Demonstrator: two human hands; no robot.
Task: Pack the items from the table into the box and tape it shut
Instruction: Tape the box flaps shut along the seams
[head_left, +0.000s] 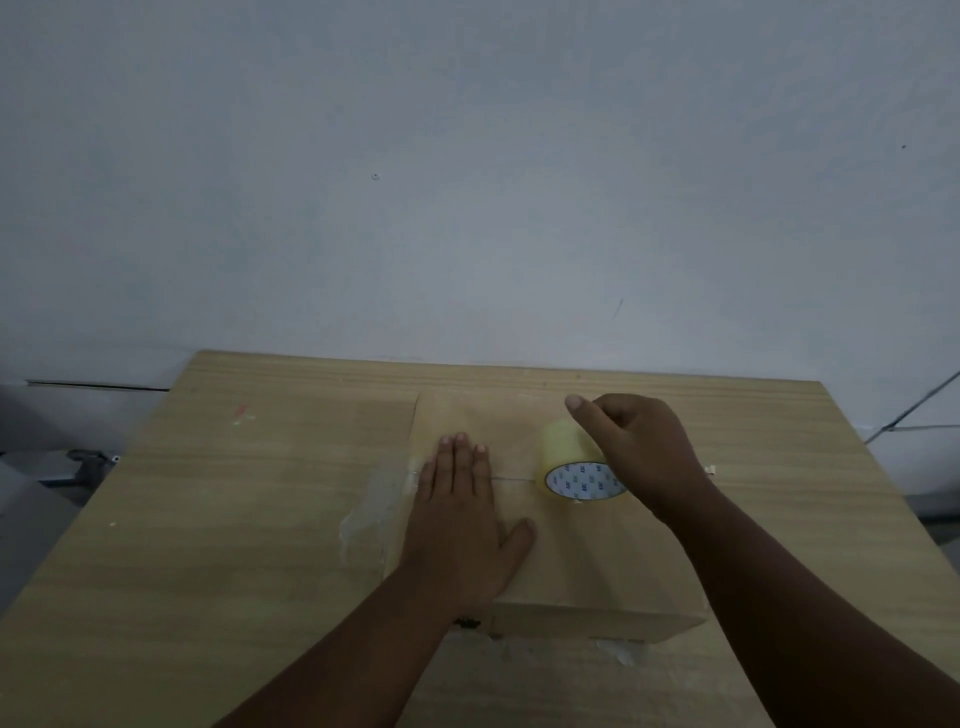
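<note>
- Cardboard box (582, 561) sits closed on table (208, 519); left hand (462, 525) flat, fingers straight, pinning the lid by the seam (514, 479)
- right hand (639, 452) curled round tape roll (571, 467) on the lid — hold it low, pull taut along seam

The closed brown cardboard box (571, 551) sits on the light wooden table (208, 519). On the box top, the left hand (462, 525) lies flat, left of the round yellowish tape roll (563, 452). The right hand (634, 447) holds the roll from the right. The pale wall (467, 182) stands behind the table.

A bare, makeshift packing space is seen here: a wood-grain worktop (208, 519), smeared with tape residue (363, 512), is set against a plain pale wall (467, 182).
</note>
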